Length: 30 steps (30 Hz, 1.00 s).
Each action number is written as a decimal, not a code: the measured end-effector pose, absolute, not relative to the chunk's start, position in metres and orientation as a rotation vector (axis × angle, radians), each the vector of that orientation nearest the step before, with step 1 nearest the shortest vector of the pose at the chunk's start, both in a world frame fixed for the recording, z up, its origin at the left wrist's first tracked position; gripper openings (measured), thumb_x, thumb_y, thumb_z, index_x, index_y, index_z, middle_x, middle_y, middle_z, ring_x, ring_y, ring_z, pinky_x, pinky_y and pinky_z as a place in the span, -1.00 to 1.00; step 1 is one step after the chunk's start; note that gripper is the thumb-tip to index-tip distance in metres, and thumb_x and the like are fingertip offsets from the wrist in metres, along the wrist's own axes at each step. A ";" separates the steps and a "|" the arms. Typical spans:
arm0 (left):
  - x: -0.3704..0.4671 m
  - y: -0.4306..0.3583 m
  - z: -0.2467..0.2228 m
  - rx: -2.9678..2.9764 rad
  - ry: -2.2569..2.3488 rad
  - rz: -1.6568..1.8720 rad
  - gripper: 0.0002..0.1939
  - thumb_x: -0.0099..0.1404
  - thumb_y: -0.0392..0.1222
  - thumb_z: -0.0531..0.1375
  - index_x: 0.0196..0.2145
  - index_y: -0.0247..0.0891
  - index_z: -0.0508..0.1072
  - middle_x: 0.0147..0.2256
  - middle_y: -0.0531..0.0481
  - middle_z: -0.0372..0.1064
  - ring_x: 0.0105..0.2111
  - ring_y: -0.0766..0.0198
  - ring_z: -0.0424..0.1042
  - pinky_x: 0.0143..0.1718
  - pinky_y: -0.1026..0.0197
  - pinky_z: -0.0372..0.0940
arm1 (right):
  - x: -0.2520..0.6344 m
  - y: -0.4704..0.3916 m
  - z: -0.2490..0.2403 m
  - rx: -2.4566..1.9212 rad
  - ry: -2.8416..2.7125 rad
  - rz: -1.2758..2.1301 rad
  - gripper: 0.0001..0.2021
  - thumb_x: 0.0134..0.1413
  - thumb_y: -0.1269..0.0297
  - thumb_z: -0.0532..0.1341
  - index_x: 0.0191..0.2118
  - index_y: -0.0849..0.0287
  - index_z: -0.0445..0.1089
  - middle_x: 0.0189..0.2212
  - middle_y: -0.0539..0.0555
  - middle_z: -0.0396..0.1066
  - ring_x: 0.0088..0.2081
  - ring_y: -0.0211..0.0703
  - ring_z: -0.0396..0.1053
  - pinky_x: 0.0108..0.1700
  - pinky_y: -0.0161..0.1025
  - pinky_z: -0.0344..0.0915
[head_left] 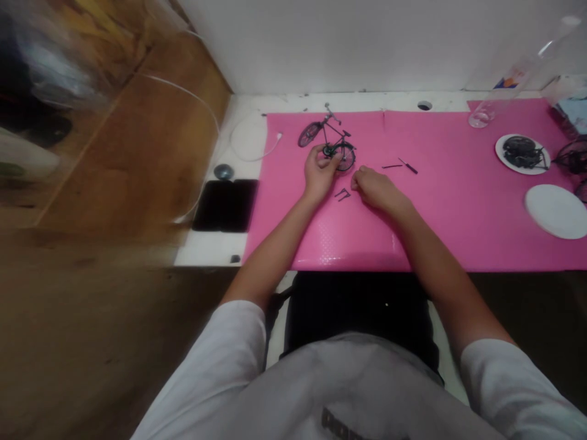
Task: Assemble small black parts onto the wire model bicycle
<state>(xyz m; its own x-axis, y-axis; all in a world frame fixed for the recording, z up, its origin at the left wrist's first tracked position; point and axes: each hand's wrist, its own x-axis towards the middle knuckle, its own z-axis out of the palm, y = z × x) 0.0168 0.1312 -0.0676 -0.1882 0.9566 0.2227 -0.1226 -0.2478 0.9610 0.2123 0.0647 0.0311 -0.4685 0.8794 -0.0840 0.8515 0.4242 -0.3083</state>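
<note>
A small black model bicycle (337, 137) is tilted over the pink mat (440, 226), its handlebar pointing away from me. My left hand (321, 171) grips it near the pedals and rear wheel, thumb and fingers closed. Just right of the rear wheel is my right hand (370, 184), its fingers curled together; whatever they may pinch is too small to make out. A small dark forked part (342, 194) lies on the mat between my wrists. Beyond my right hand are a thin dark rod (392, 166) and a small screwdriver (408, 165).
At the right, a white plate (501, 160) holds black parts, near a white lid or plate (557, 211) and another dark wheeled model (575, 157). A clear bottle (509, 82) stands behind. On the left are a black flat object (224, 206), a small round metallic thing (224, 172) and a white cable (257, 160).
</note>
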 end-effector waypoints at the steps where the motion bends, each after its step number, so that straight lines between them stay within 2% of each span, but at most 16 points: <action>1: 0.017 0.131 -0.067 1.185 1.099 1.588 -0.09 0.19 0.56 0.59 0.19 -0.14 0.53 -0.15 -0.11 0.71 -0.18 0.09 0.80 -0.17 0.17 0.64 | 0.212 0.063 0.032 -1.561 -2.571 0.476 -0.76 0.45 0.57 0.12 -0.05 0.17 0.51 0.06 0.35 0.54 -0.05 0.16 0.47 -0.08 -0.01 0.29; 4: 0.017 0.127 -0.063 1.197 1.099 1.588 -0.15 0.20 0.49 0.62 0.17 -0.14 0.56 -0.10 -0.12 0.73 -0.18 0.12 0.79 -0.15 0.17 0.66 | 0.210 0.064 0.030 -1.471 -2.455 0.525 -0.75 0.45 0.56 0.10 -0.05 0.11 0.47 0.11 0.29 0.51 0.03 0.15 0.48 0.03 0.01 0.40; 8: 0.022 0.122 -0.059 1.179 1.109 1.568 -0.20 0.22 0.39 0.65 0.17 -0.13 0.57 -0.15 -0.09 0.73 -0.26 0.17 0.77 -0.22 0.18 0.65 | 0.210 0.078 0.014 -1.353 -2.156 0.590 -0.80 0.55 0.44 0.10 -0.08 0.02 0.43 0.13 0.23 0.48 0.13 0.12 0.48 0.25 0.07 0.51; 12: 0.027 0.117 -0.053 1.163 1.150 1.576 -0.26 0.20 0.31 0.69 0.12 -0.15 0.60 -0.18 -0.04 0.73 -0.30 0.25 0.73 -0.28 0.28 0.58 | 0.217 0.102 -0.011 -1.263 -1.877 0.589 -0.79 0.67 0.13 0.14 -0.10 -0.01 0.43 0.05 0.26 0.51 0.17 0.20 0.48 0.39 0.26 0.51; 16: 0.025 0.116 -0.049 1.171 1.175 1.590 -0.25 0.22 0.32 0.67 0.14 -0.16 0.61 -0.19 -0.03 0.71 -0.33 0.27 0.71 -0.33 0.30 0.54 | 0.231 0.124 -0.027 -1.151 -1.515 0.540 -0.48 0.70 -0.32 0.01 -0.01 -0.01 0.44 0.00 0.23 0.48 0.00 0.13 0.54 0.20 0.28 0.61; 20: 0.021 0.118 -0.052 1.189 1.155 1.585 -0.21 0.29 0.40 0.61 0.21 -0.16 0.57 -0.24 -0.06 0.70 -0.30 0.20 0.72 -0.30 0.24 0.60 | 0.243 0.136 -0.028 -1.090 -1.341 0.506 -0.27 0.55 -0.62 -0.07 0.08 -0.04 0.40 -0.02 0.19 0.44 -0.02 0.10 0.56 0.01 0.15 0.62; 26: 0.021 0.123 -0.057 1.232 1.174 1.597 -0.21 0.26 0.45 0.61 0.15 -0.16 0.57 -0.22 -0.09 0.68 -0.24 0.13 0.75 -0.26 0.20 0.61 | 0.249 0.148 -0.039 -1.036 -1.336 0.592 -0.22 0.44 -0.72 0.03 0.09 -0.04 0.39 -0.08 0.17 0.43 -0.09 0.09 0.55 -0.22 0.03 0.57; 28: 0.022 0.124 -0.059 1.226 1.173 1.603 -0.19 0.24 0.47 0.61 0.15 -0.16 0.57 -0.24 -0.08 0.67 -0.26 0.13 0.75 -0.27 0.20 0.61 | 0.247 0.153 -0.046 -1.044 -1.328 0.614 -0.23 0.41 -0.73 0.07 0.07 -0.05 0.39 -0.11 0.17 0.45 -0.11 0.10 0.55 -0.24 0.03 0.56; 30: 0.022 0.125 -0.060 1.217 1.172 1.603 -0.16 0.21 0.50 0.61 0.15 -0.16 0.57 -0.27 -0.05 0.65 -0.29 0.15 0.73 -0.28 0.20 0.59 | 0.246 0.156 -0.052 -1.056 -1.348 0.643 -0.22 0.43 -0.73 0.01 0.08 -0.07 0.38 -0.11 0.17 0.46 -0.10 0.11 0.56 -0.22 0.06 0.58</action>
